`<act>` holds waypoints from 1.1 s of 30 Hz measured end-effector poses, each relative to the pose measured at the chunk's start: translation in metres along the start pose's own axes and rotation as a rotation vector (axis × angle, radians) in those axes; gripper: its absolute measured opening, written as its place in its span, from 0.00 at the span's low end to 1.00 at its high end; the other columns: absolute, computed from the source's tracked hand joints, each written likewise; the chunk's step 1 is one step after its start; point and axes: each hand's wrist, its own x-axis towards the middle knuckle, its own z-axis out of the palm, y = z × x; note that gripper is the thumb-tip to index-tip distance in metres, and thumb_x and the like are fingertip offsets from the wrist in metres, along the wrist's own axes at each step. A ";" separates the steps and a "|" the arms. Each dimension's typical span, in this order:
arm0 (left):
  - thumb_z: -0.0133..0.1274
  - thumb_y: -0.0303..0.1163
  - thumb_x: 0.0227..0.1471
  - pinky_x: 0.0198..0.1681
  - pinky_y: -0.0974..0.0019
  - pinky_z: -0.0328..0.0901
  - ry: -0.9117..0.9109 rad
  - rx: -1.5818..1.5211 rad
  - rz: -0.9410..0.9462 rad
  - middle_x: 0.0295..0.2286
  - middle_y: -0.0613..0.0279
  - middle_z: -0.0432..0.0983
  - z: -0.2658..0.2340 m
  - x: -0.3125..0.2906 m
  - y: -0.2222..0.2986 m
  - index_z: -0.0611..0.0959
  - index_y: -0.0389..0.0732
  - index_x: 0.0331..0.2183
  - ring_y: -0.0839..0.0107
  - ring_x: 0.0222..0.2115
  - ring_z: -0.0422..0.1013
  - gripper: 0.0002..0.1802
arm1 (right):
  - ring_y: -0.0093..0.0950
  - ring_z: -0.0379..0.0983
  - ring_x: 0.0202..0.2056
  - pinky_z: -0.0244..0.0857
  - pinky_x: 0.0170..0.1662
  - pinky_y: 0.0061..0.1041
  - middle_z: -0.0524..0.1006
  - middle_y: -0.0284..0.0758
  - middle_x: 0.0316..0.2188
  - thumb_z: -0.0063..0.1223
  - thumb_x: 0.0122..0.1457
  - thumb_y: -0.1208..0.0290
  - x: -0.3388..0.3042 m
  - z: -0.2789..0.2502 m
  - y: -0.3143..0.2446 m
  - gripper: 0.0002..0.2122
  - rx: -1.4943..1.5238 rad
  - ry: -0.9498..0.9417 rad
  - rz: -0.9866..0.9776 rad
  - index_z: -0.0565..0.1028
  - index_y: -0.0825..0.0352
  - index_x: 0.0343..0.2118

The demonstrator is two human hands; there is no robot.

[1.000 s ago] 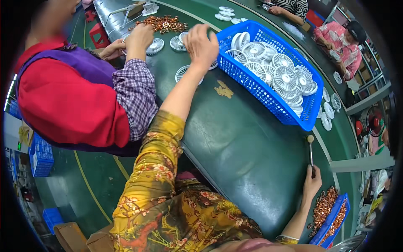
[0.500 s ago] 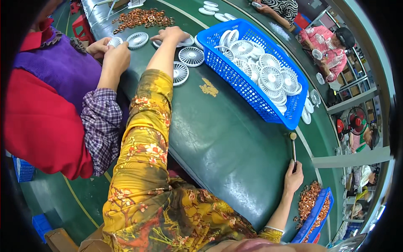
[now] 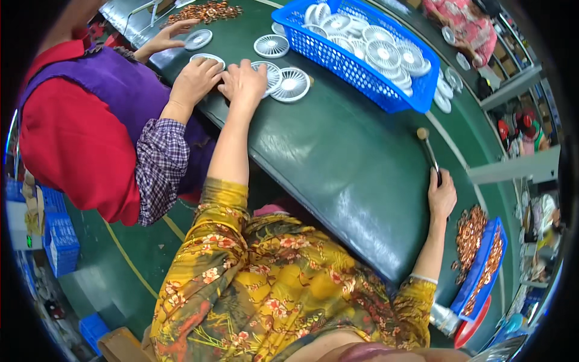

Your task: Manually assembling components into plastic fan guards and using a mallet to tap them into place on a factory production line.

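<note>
No words, brand names or numbers can be read. The nearest thing to a sign is a small, green, glowing mark (image 3: 29,241) on a pale, box-shaped panel (image 3: 20,224), just left of the blue, perforated plastic crate (image 3: 61,246); the mark is too small and blurred to tell whether it is made of letters, digits or a picture.
</note>
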 end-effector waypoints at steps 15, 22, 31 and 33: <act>0.58 0.35 0.49 0.49 0.58 0.64 0.025 -0.812 0.832 0.43 0.47 0.74 0.041 -0.140 0.054 0.80 0.39 0.39 0.52 0.46 0.69 0.15 | 0.42 0.75 0.34 0.67 0.37 0.38 0.77 0.39 0.31 0.50 0.58 0.52 -0.006 -0.006 -0.003 0.15 0.103 -0.038 0.075 0.76 0.60 0.36; 0.53 0.54 0.49 0.54 0.30 0.48 0.335 -0.072 0.429 0.51 0.45 0.64 0.024 -0.033 0.010 0.75 0.42 0.48 0.46 0.55 0.56 0.31 | 0.30 0.74 0.26 0.66 0.33 0.28 0.77 0.38 0.22 0.54 0.57 0.54 -0.043 -0.030 0.010 0.17 0.304 -0.106 0.244 0.78 0.65 0.36; 0.58 0.48 0.47 0.57 0.42 0.49 0.019 -0.325 0.840 0.50 0.42 0.66 0.016 -0.112 -0.001 0.74 0.37 0.49 0.47 0.54 0.58 0.32 | 0.16 0.65 0.19 0.61 0.22 0.18 0.73 0.28 0.20 0.58 0.57 0.58 -0.122 -0.058 -0.009 0.16 0.606 -0.141 0.550 0.78 0.69 0.36; 0.63 0.50 0.41 0.60 0.38 0.43 -0.205 -0.504 1.073 0.56 0.42 0.57 0.008 -0.136 0.007 0.72 0.41 0.52 0.43 0.60 0.48 0.39 | 0.14 0.64 0.19 0.61 0.22 0.17 0.73 0.27 0.20 0.58 0.57 0.59 -0.137 -0.064 -0.021 0.15 0.675 -0.126 0.616 0.78 0.69 0.37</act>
